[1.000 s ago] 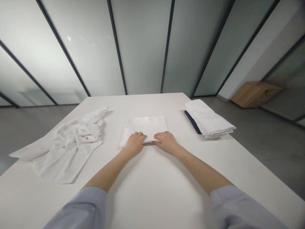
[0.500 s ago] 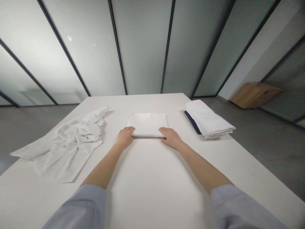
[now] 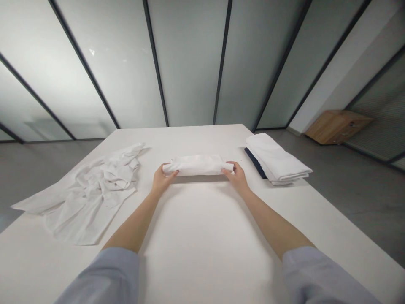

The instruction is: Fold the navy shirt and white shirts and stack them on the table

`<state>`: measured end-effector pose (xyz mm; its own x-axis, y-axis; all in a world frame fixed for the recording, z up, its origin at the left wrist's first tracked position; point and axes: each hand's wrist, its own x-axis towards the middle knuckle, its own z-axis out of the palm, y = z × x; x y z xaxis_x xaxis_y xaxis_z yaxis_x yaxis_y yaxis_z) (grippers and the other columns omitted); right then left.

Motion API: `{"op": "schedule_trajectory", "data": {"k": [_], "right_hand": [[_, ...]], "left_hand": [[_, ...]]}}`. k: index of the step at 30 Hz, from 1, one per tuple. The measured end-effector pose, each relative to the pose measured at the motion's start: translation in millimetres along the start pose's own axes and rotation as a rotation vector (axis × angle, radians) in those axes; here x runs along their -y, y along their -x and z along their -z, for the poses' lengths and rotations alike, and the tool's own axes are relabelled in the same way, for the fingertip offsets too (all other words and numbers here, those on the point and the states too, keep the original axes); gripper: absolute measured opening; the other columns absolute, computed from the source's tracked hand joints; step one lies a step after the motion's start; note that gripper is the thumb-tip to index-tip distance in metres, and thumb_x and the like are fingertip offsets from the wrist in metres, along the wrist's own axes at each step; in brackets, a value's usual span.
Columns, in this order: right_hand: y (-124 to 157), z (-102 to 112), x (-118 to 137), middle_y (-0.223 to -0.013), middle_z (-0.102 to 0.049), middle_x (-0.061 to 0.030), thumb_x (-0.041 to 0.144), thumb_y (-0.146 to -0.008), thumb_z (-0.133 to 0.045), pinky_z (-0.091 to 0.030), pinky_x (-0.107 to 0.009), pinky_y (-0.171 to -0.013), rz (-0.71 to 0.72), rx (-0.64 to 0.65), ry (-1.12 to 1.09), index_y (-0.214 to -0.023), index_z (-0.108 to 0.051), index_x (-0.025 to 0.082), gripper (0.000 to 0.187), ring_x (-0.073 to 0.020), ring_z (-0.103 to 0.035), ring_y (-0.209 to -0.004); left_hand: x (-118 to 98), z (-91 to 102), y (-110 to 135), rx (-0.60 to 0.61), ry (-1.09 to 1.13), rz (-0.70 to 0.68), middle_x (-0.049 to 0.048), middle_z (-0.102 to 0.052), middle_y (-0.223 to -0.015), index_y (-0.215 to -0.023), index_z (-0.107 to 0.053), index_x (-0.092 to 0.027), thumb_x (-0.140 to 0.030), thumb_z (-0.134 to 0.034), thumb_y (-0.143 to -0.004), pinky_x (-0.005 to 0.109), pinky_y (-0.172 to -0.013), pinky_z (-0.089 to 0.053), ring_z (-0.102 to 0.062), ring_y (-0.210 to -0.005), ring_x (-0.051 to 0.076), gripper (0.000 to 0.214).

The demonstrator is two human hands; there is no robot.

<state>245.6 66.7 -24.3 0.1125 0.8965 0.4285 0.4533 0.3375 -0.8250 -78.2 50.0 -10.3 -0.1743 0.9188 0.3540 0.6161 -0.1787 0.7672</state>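
Observation:
Between my hands is a folded white cloth (image 3: 198,165), its near edge raised a little off the table with a shadow beneath. My left hand (image 3: 163,178) grips the cloth's left end, thumb on the near face and fingers behind. At the other end my right hand (image 3: 237,175) holds it the same way, with its fingertips partly hidden behind the fabric. A crumpled white cloth (image 3: 91,194) lies spread to the left. On the right sits a stack of folded white cloths (image 3: 278,158) with a dark navy piece (image 3: 255,162) showing under it.
The white table (image 3: 202,245) reaches forward toward a frosted glass wall (image 3: 190,63) with dark frames. The crumpled cloth hangs over the table's left edge. Beyond the right edge, a wooden cabinet (image 3: 332,126) stands on the grey floor (image 3: 348,185).
My hands have gone from resting on the cloth's near corners to gripping its ends, slightly farther apart. The cloth's near side has risen, and it looks narrower and rolled or bent.

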Motion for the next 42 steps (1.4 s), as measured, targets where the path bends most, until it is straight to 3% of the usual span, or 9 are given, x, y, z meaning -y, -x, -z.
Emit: {"op": "schedule_trajectory", "data": {"k": [5, 8, 12, 16, 19, 23, 27, 34, 42], "right_hand": [[1, -2, 0, -0.068, -0.061, -0.0013, 0.061, -0.073, -0.06, -0.043, -0.028, -0.059, -0.045, 0.015, 0.002, -0.075, -0.057, 0.018, 0.043, -0.0174, -0.053, -0.066], [2, 1, -4, -0.082, -0.067, -0.0043, 0.058, -0.076, -0.059, -0.047, -0.03, -0.066, -0.039, 0.105, 0.01, -0.089, -0.061, 0.016, 0.044, -0.0197, -0.059, -0.075], [2, 7, -9, -0.115, -0.067, -0.009, 0.048, -0.067, -0.074, -0.048, -0.039, -0.091, 0.062, 0.335, 0.056, -0.116, -0.062, 0.019, 0.058, -0.0259, -0.061, -0.106], [1, 7, -13, -0.129, -0.061, -0.008, 0.035, -0.065, -0.075, -0.035, -0.043, -0.109, 0.247, 0.409, 0.095, -0.118, -0.065, 0.022, 0.056, -0.0267, -0.048, -0.128], [2, 3, -14, -0.126, -0.063, -0.0084, 0.03, -0.069, -0.069, -0.037, -0.042, -0.108, 0.233, 0.387, 0.033, -0.115, -0.067, 0.02, 0.047, -0.0261, -0.051, -0.126], [4, -2, -11, -0.106, -0.072, -0.0069, 0.032, -0.071, -0.066, -0.049, -0.043, -0.094, 0.044, 0.365, -0.042, -0.107, -0.07, 0.017, 0.039, -0.0279, -0.065, -0.103], [4, -4, -7, -0.097, -0.074, -0.006, 0.037, -0.074, -0.063, -0.05, -0.043, -0.09, -0.047, 0.372, -0.045, -0.095, -0.072, 0.017, 0.03, -0.029, -0.066, -0.097], [3, -6, -7, -0.103, -0.072, -0.007, 0.049, -0.087, -0.048, -0.048, -0.041, -0.091, -0.045, 0.297, -0.064, -0.101, -0.067, 0.017, 0.04, -0.0264, -0.064, -0.101], [-1, -17, -5, -0.104, -0.071, -0.0093, 0.055, -0.086, -0.046, -0.048, -0.04, -0.087, -0.086, 0.208, -0.002, -0.103, -0.065, 0.016, 0.047, -0.0274, -0.064, -0.098]], "left_hand": [[7, -7.0, 2, 0.265, 0.181, -0.014, 0.0112, -0.07, -0.11, -0.11, -0.065, -0.012, -0.051, -0.075, -0.06, 0.042, -0.095, -0.047, -0.062, -0.105, 0.029, 0.064], [14, -10.1, 1, 0.335, 0.235, -0.021, 0.0112, -0.069, -0.113, -0.11, -0.066, -0.013, -0.05, -0.072, -0.062, 0.044, -0.101, -0.043, -0.061, -0.107, 0.029, 0.061], [21, -9.4, -4, 0.29, 0.263, 0.022, 0.0106, -0.069, -0.115, -0.107, -0.069, -0.015, -0.049, -0.069, -0.064, 0.046, -0.104, -0.041, -0.06, -0.111, 0.03, 0.054], [21, -4.5, -6, 0.279, 0.298, 0.014, 0.0102, -0.068, -0.117, -0.107, -0.069, -0.016, -0.049, -0.068, -0.065, 0.047, -0.104, -0.04, -0.059, -0.112, 0.031, 0.053], [18, -1.5, -6, 0.297, 0.33, 0.008, 0.01, -0.067, -0.119, -0.109, -0.068, -0.016, -0.05, -0.069, -0.065, 0.046, -0.104, -0.04, -0.058, -0.112, 0.03, 0.056], [13, 0.3, -5, 0.319, 0.362, 0.02, 0.0114, -0.065, -0.122, -0.113, -0.065, -0.014, -0.051, -0.069, -0.065, 0.044, -0.102, -0.042, -0.058, -0.112, 0.029, 0.06], [13, 3.0, -5, 0.315, 0.314, 0.071, 0.0126, -0.068, -0.115, -0.112, -0.064, -0.01, -0.056, -0.066, -0.067, 0.041, -0.098, -0.044, -0.06, -0.109, 0.029, 0.064], [12, 0.8, -5, 0.242, 0.173, 0.171, 0.0076, -0.071, -0.088, -0.089, -0.069, -0.011, -0.067, -0.054, -0.072, 0.034, -0.08, -0.049, -0.062, -0.094, 0.029, 0.061], [9, -6.2, -9, 0.123, 0.003, 0.27, 0.0041, -0.059, -0.059, -0.062, -0.059, -0.014, -0.065, -0.043, -0.079, 0.027, -0.056, -0.04, -0.058, -0.067, 0.021, 0.056]]}}
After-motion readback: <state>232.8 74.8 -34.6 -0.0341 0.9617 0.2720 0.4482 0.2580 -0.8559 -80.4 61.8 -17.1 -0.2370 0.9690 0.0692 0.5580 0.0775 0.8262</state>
